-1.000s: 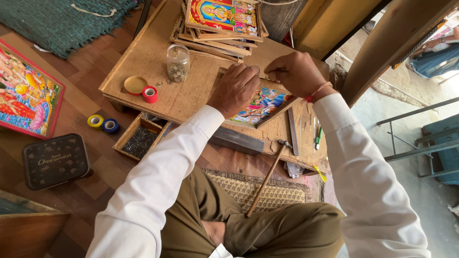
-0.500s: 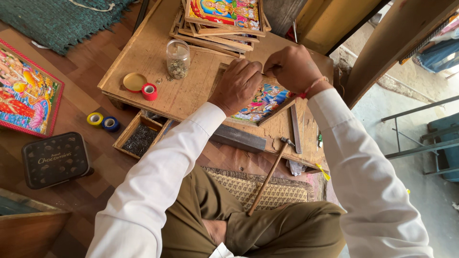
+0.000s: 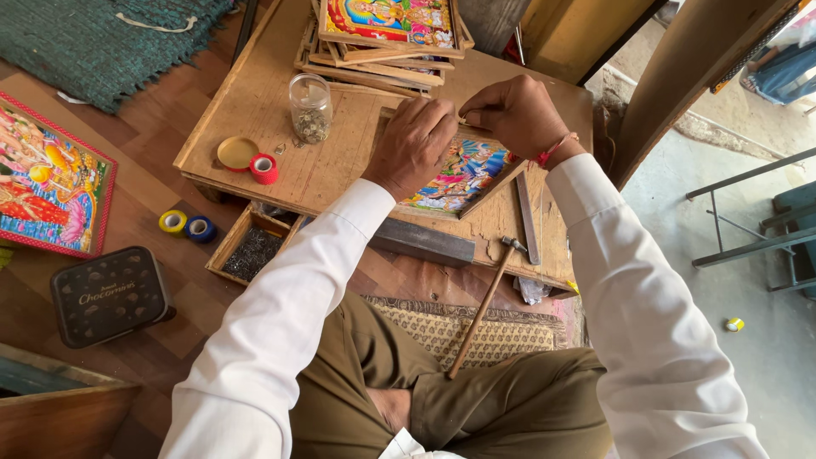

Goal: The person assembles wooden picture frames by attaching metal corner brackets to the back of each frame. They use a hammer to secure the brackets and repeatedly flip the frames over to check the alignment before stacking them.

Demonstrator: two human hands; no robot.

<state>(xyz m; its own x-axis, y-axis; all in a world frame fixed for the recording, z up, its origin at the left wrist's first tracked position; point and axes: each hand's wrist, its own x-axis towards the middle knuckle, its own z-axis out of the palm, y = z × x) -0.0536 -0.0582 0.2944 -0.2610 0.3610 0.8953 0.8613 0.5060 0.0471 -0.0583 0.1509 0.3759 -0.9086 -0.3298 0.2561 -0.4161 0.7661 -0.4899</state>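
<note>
A small colourful framed picture [image 3: 463,180] lies on the low wooden work table [image 3: 280,119]. My left hand [image 3: 412,144] rests on its left part and holds it down. At the frame's far edge my right hand [image 3: 514,115] has its fingers pinched together on something too small to make out. A hammer [image 3: 486,302] with a wooden handle leans off the table's near edge, untouched. Both my sleeves are white, and my legs are folded below the table.
A stack of framed pictures [image 3: 387,30] sits at the table's far side, with a glass jar [image 3: 311,107], a red tape roll [image 3: 263,168] and a lid [image 3: 236,153]. On the floor: a tray of small nails [image 3: 252,252], yellow and blue tape rolls [image 3: 187,226], a dark tin [image 3: 109,295], a large picture [image 3: 47,180].
Both hands stay on the small picture, close together at its far edge. The view has tilted slightly, so the table sits a little higher in the frame.
</note>
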